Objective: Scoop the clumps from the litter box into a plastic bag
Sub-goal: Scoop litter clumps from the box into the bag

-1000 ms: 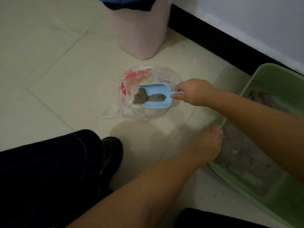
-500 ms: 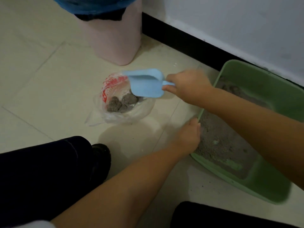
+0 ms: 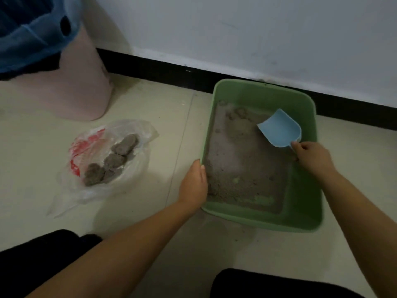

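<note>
On the floor tiles by the wall, you're crouching over the green litter box (image 3: 305, 220), which is sitting against the black baseboard (image 3: 150, 67). Your right hand (image 3: 311, 154) is pinching the handle of the blue scoop (image 3: 279, 131), fingers curled round it; the scoop is hanging over the box's far right part, its bowl looking empty and its front lip tilted toward the far wall. Your left hand (image 3: 193, 186) is gripping the box's left rim near the near-left corner, thumb on the inside edge, the other fingers going down the outside wall. Grey litter (image 3: 242, 160) is covering most of the box floor, with lumps showing at the far-left corner and green bottom showing through along the near edge.

Clear plastic bag (image 3: 103, 190) is lying open on the tiles, left of the box and apart from it. Several grey clumps (image 3: 113, 161) are sitting inside it, touching each other in a rough diagonal row. Bag is carrying red print on its left side; it's too crumpled and blurred to read, so no brand or wording to report.

Pink bin (image 3: 86, 82) with a blue liner (image 3: 28, 35) is standing at the far-left, near the wall. Your dark-clad knees (image 3: 43, 265) are showing along the bottom edge.
</note>
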The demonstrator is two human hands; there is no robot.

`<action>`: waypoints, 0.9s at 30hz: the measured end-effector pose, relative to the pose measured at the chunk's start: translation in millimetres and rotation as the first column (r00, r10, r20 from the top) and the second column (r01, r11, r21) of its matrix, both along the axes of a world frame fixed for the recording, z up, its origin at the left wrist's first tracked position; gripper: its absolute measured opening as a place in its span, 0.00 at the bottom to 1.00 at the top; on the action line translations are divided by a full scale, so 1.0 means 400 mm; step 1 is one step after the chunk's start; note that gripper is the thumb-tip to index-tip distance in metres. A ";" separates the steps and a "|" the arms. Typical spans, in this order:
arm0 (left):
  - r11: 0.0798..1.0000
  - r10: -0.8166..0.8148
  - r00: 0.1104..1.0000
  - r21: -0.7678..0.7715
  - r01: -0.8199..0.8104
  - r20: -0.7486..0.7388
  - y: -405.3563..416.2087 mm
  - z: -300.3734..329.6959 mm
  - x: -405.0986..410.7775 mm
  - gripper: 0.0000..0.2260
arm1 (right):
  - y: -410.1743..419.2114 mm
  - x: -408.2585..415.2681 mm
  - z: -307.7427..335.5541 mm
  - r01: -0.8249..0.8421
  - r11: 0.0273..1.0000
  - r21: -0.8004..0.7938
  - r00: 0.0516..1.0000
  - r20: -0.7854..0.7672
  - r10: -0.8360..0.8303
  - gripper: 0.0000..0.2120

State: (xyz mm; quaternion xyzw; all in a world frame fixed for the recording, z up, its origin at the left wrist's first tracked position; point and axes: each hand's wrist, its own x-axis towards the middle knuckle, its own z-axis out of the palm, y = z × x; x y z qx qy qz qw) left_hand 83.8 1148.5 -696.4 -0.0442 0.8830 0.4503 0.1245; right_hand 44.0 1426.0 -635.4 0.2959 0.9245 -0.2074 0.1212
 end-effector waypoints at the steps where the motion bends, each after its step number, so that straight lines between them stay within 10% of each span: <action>1: 1.000 -0.004 1.000 -0.014 0.004 -0.007 0.000 -0.003 0.000 0.10 | 0.010 -0.002 -0.017 0.010 0.999 0.039 1.000 0.002 -0.010 0.23; 13: 1.000 0.008 0.999 -0.014 -0.008 -0.034 0.004 -0.005 0.002 0.10 | 0.019 -0.077 -0.067 -0.132 0.988 0.079 0.990 -0.043 0.136 0.21; 27: 1.000 0.015 0.999 -0.003 -0.015 -0.039 0.006 0.000 0.004 0.17 | -0.061 -0.166 -0.040 -0.141 0.899 -0.414 0.984 0.045 0.175 0.16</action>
